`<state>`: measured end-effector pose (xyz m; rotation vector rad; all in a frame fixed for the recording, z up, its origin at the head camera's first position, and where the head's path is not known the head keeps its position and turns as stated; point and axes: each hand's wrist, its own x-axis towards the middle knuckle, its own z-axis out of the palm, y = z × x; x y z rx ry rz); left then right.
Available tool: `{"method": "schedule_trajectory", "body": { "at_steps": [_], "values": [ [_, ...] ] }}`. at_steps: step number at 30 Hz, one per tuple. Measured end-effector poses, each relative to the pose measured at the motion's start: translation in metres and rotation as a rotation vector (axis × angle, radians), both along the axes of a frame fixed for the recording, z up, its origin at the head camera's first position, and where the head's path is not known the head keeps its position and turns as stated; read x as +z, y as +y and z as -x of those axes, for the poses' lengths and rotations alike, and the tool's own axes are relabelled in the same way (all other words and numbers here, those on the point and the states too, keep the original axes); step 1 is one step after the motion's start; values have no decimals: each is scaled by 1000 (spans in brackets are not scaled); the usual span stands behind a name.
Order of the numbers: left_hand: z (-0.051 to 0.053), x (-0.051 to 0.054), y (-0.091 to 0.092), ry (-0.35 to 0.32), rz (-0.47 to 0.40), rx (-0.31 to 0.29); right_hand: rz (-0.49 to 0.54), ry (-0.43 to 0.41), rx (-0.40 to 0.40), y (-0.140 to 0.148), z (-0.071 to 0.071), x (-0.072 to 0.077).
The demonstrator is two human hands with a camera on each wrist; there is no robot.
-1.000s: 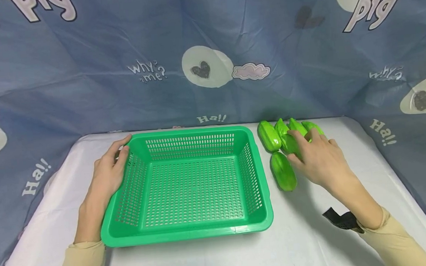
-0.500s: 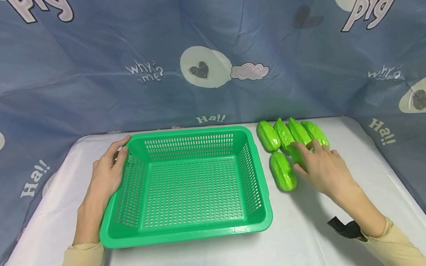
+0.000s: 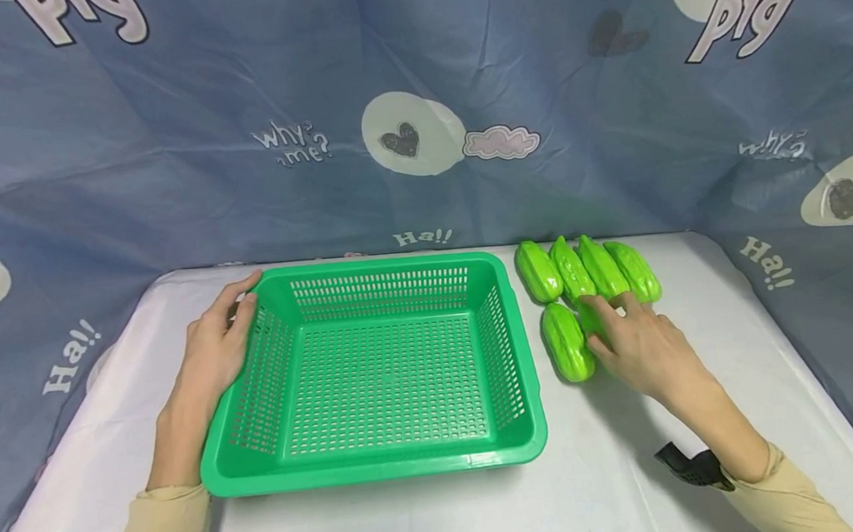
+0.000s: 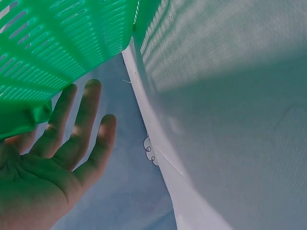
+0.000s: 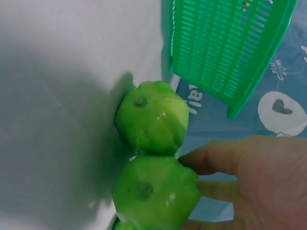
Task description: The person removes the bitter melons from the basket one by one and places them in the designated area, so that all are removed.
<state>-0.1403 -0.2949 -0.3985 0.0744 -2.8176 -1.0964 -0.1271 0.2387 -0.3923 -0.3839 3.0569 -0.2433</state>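
A green plastic basket (image 3: 375,472) stands on the white-covered table, with nothing in it. My left hand (image 3: 211,350) rests at its left rim; in the left wrist view several fingers (image 4: 87,112) extend loosely outside the wall. Right of the basket, my right hand (image 3: 647,349) holds a shiny green, ribbed, elongated gourd (image 5: 156,194) between thumb and fingers, low at the table. Beside it, touching, lies a similar gourd (image 3: 568,345). Behind them runs a back row of several more gourds (image 3: 540,272). My hand partly hides the held gourd in the head view.
Blue printed cloth (image 3: 421,191) hangs behind the table and on both sides. White cloth (image 3: 416,521) covers the table. A black wrist strap (image 3: 694,469) sits at my right wrist.
My right hand has moved slightly toward me with the gourd, from over the back row to beside the front gourd. The back row is now more exposed. My left hand and the basket stay put.
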Motion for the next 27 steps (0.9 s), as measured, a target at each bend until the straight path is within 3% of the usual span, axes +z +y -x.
{"method": "schedule_trajectory", "body": {
  "at_steps": [12,27],
  "values": [
    [-1,2,-1,-15,3,-3,73,-41,26,3,1,-13],
    [0,0,0,-21,-2,1,103,-76,3,4,4,-17]
  ]
}}
